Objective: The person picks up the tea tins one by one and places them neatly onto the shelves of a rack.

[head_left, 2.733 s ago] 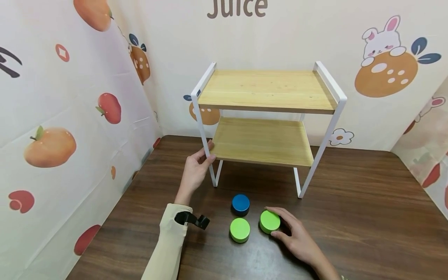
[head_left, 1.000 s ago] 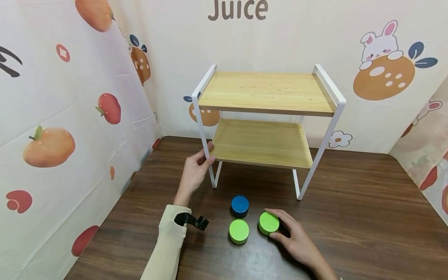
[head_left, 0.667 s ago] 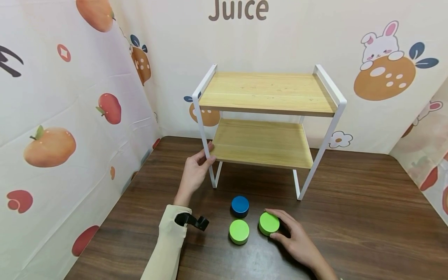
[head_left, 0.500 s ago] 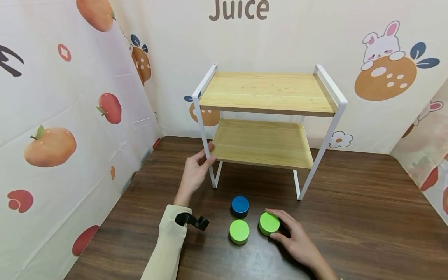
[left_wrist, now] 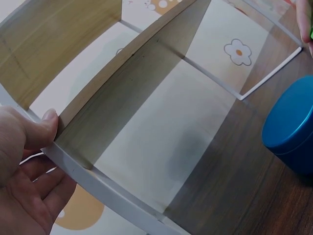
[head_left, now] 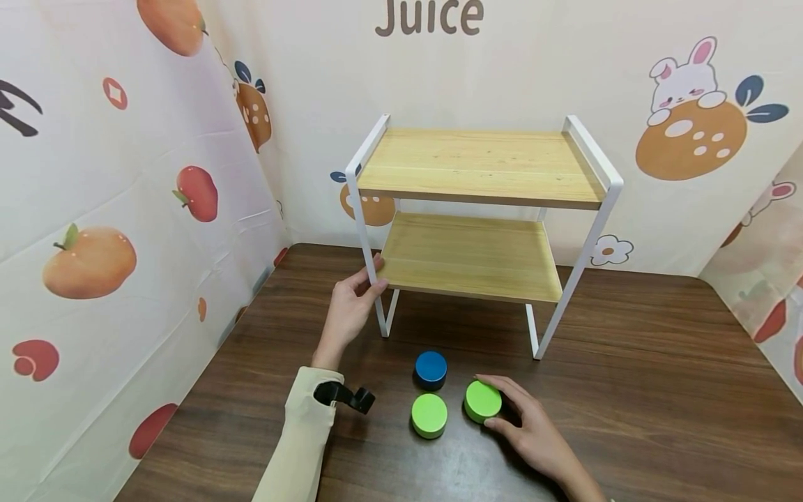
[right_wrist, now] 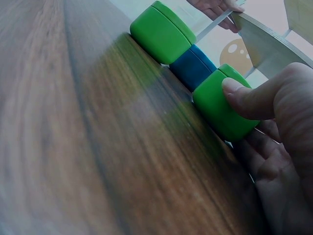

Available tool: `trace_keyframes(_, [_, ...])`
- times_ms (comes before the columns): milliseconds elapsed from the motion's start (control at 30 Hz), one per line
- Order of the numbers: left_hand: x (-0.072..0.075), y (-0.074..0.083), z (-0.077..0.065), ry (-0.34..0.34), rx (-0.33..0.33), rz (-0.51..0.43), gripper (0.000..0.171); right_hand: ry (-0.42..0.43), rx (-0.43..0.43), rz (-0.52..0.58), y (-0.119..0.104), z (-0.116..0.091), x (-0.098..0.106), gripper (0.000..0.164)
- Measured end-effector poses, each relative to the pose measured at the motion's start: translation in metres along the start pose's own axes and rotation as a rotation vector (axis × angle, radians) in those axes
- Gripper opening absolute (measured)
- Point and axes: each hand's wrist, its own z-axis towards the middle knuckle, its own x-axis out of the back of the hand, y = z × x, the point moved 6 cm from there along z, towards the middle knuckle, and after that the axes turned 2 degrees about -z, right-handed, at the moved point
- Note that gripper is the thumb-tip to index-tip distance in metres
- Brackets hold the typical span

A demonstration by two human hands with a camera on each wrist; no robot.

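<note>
Dark wood-grain table (head_left: 665,348), printed backdrop (head_left: 301,84) on the far side: one right hand (head_left: 530,429), thumb at the near side and fingers at the far side of the right green container (head_left: 483,399), parted to its width and gripping it, the squat cylinder upright on the wood to the palm's left. Next outward, left green container (head_left: 429,415) and blue container (head_left: 431,369), the latter far-left, both upright and untouched. Farther off, left hand (head_left: 348,307) pinching the two-tier rack (head_left: 477,164) at its left frame beside the lower shelf (head_left: 470,254), beyond the containers.
</note>
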Motion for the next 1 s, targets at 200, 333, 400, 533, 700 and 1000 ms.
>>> trace_keyframes(200, [0.0004,0.0001,0.0001,-0.002,-0.002,0.005,0.047,0.002,-0.002,0.001,-0.0006,0.0005,0.0004,0.062])
trace_keyframes(333, [0.0004,0.0004,-0.0002,0.000,-0.003,0.006,0.047,0.002,-0.003,-0.005,-0.0006,0.0007,0.0001,0.062])
trace_keyframes(400, [0.0002,0.0006,-0.0003,0.000,-0.005,0.009,0.047,0.003,-0.002,-0.011,-0.0006,0.0005,0.0000,0.062])
trace_keyframes(533, [-0.0004,0.0007,0.0000,0.001,-0.009,0.011,0.047,0.009,0.001,-0.018,-0.0006,0.0002,0.0001,0.062])
trace_keyframes(700, [-0.0019,0.0012,-0.0003,0.000,-0.013,0.005,0.048,0.011,0.000,-0.016,0.0003,-0.0010,0.0004,0.062])
trace_keyframes(1000, [-0.0013,0.0001,-0.0014,0.007,-0.024,0.011,0.047,0.000,-0.042,-0.018,0.0039,-0.0017,0.0005,0.062])
